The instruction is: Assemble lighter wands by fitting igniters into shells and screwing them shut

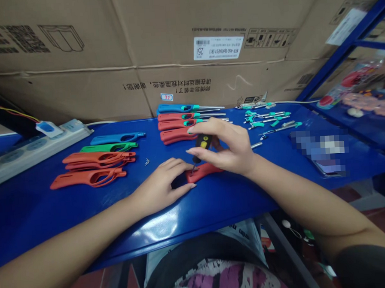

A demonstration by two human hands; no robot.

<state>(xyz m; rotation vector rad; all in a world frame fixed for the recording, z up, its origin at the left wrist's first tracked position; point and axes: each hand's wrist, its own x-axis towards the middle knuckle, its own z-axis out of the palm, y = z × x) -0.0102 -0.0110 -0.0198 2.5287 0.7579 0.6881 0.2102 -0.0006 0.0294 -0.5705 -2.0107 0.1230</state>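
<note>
My right hand [231, 146] is closed around a short screwdriver [201, 143] with a black and yellow handle. Its shaft points down, and the tip meets the near end of a red utility lighter [206, 172] lying on the blue table. With thumb and fingers, my left hand [160, 182] steadies that same end against the tabletop. Part of the lighter is hidden under my right hand; a metal tube [256, 145] shows beyond it. Left of my left hand lie several small screws [147, 162].
Lighter shells in orange [87, 178], green [107, 147] and blue [114, 138] lie at left, beside a power strip [37, 143]. Lighters with metal tubes [177, 136] are stacked at the back. Metal-and-teal inner parts [268, 116] and a blurred-out object [322, 152] lie right. Cardboard [106, 92] stands behind.
</note>
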